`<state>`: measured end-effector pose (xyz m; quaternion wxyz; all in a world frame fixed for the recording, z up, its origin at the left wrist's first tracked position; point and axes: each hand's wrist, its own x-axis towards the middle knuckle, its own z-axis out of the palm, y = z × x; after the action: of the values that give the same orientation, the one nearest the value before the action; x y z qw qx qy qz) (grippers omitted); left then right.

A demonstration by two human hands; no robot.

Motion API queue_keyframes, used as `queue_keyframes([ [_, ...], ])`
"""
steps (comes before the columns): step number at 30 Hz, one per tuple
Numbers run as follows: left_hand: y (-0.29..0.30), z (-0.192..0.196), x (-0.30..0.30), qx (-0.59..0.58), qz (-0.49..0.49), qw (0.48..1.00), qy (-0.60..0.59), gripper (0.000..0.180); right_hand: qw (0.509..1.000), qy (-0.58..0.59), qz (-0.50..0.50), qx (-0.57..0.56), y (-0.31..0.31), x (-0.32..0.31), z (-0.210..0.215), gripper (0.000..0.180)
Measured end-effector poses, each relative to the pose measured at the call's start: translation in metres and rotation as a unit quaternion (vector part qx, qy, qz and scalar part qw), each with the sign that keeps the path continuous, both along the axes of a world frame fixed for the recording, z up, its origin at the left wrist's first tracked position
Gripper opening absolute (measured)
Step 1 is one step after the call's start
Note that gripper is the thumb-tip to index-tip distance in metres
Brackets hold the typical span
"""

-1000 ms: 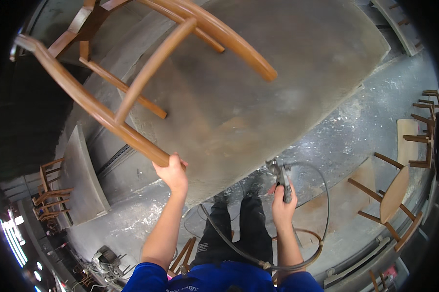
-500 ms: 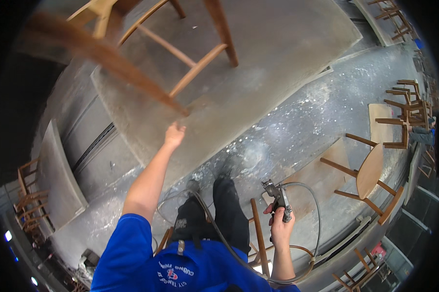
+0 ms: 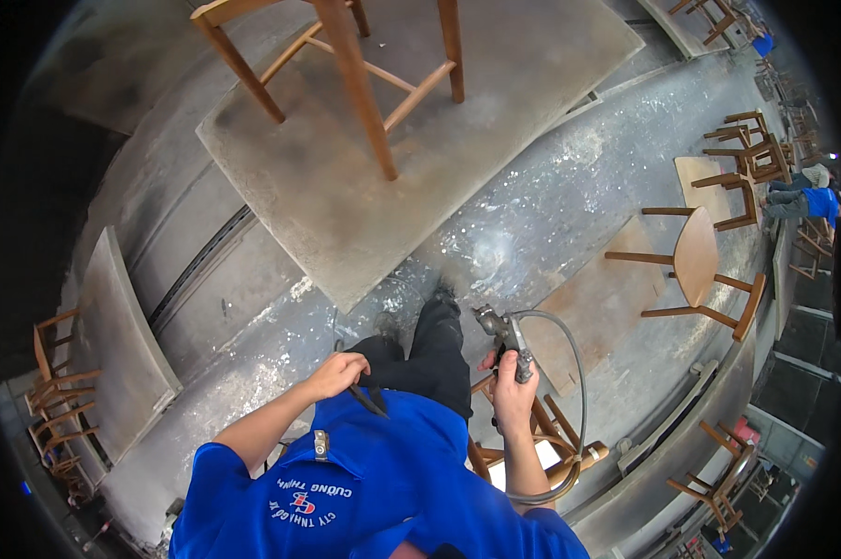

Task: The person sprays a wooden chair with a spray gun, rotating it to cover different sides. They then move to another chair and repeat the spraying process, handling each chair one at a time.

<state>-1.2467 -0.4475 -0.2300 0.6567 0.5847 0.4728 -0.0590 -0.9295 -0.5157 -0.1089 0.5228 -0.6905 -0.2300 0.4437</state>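
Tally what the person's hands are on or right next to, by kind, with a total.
Spray gun, grey metal, held in the right hand: 1
Grey hose running from the gun: 1
Wooden chair frame standing on the raised grey platform: 1
Wooden chair under the person: 1
The left hand rests on the thigh, holding nothing.
Total: 4

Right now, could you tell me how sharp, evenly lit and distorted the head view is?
Head view: strong fisheye, so the platform edges bow and a black rim rings the picture; the centre is sharp, with the spray gun in the right hand and the left hand crisp; light is soft, dim at left, with pale glare on the floor.
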Motion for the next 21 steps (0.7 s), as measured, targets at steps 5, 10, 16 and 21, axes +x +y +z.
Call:
queue_keyframes([
  [5,-0.019,0.056,-0.007,0.046,0.024,0.997,-0.049,0.038,0.999,0.007,-0.035,0.033,-0.039,-0.023,0.057,0.059],
  [10,-0.009,0.128,0.005,0.096,0.059,0.988,-0.102,0.045,0.99,0.033,-0.081,0.113,-0.058,-0.026,0.124,0.067],
  [16,0.012,0.19,0.046,0.156,0.064,0.979,-0.117,0.043,0.963,-0.017,-0.072,0.26,-0.063,-0.014,0.2,0.079],
  [21,0.028,0.212,0.089,0.162,0.069,0.975,-0.138,0.045,0.967,-0.044,-0.043,0.249,-0.045,0.033,0.214,0.075],
])
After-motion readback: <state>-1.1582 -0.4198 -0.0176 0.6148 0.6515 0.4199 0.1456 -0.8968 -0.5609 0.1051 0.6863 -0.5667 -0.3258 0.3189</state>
